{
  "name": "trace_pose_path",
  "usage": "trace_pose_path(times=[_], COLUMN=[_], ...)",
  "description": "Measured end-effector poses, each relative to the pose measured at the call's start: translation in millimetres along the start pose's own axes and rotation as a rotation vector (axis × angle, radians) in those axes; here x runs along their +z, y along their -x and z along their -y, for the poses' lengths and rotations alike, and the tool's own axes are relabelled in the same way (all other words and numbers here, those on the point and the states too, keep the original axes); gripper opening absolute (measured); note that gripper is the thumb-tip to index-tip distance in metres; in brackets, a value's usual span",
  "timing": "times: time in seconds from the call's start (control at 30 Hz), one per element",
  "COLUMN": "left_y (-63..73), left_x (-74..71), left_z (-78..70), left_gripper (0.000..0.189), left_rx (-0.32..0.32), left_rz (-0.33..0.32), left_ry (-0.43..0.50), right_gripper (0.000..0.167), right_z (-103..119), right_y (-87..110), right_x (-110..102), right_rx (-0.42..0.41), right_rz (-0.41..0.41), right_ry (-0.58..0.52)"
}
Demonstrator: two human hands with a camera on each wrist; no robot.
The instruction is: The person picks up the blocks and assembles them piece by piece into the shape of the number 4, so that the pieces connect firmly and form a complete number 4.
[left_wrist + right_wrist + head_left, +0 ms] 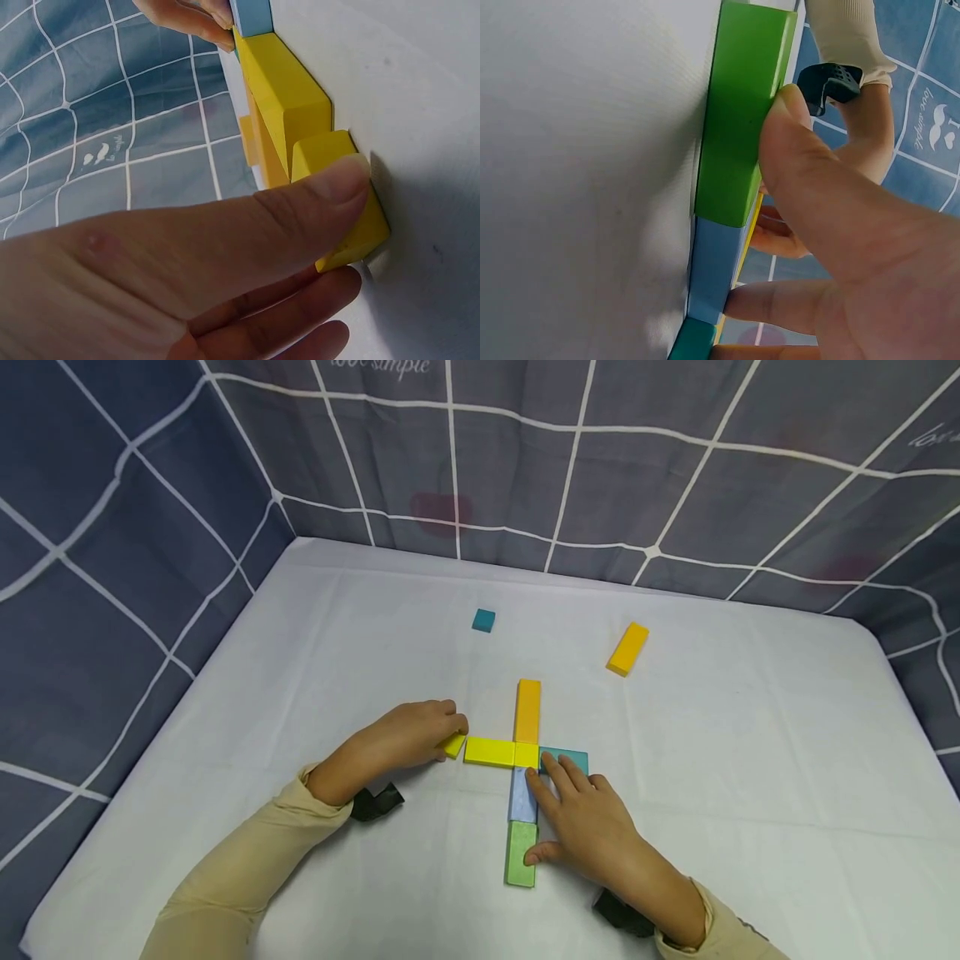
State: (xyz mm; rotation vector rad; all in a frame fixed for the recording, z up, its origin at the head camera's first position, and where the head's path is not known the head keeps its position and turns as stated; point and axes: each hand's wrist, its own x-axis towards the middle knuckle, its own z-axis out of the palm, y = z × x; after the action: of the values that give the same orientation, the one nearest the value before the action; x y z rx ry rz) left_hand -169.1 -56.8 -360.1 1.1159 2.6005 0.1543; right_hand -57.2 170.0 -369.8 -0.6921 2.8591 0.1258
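Far L, a tan sleeve (247,868) is leading to the L hand (420,729), w/ a black wrist piece (377,802) showing below. L hand is pinching a yellow block (453,744) btwn thumb & fingers; most of it is hiding under the hand, so can't tell full length. Its visible end is facing R, slightly askew, just beside the L end of a yellow rectangular block (489,752), whose long axis is running L-R. Can't tell if the two are touching. That L end is lying to the R of the L hand, the nearer of the 2 hands.

Small teal block (483,620) is sitting apart, toward the back. Next R, a column is running back to front: orange block (528,710), small yellow square block (527,755) at the crossing, light-blue block (523,795), green block (521,854). A teal rectangular block (573,757) is extending R from the crossing, partly under fingers. R hand (588,822) is grasping nothing: fingers are lying loosely spread, seemingly touching teal & light-blue pcs, thumb resting against the green one. Farther R & back, a loose orange block (627,649) is lying diagonally.
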Motion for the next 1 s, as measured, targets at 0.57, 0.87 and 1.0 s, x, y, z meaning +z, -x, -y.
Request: trace_pose_path(times=[0.57, 0.87, 1.0], left_y=[0.9, 1.6, 1.4], left_x=[0.8, -1.0, -1.5], left_z=[-0.2, -0.5, -0.4], left_gripper=[0.037, 0.037, 0.038], left_rx=[-0.002, -0.014, -0.016], left_rz=[0.002, 0.013, 0.018], left_ry=[0.005, 0.014, 0.013], right_gripper=[0.094, 0.094, 0.094], right_z=[0.3, 0.0, 0.1], right_y=[0.0, -0.8, -0.3], right_x=[0.9, 2.5, 2.3], right_rx=[0.001, -0.008, -0.008], right_rz=[-0.002, -0.024, -0.026], right_ry=[-0.016, 0.008, -0.001])
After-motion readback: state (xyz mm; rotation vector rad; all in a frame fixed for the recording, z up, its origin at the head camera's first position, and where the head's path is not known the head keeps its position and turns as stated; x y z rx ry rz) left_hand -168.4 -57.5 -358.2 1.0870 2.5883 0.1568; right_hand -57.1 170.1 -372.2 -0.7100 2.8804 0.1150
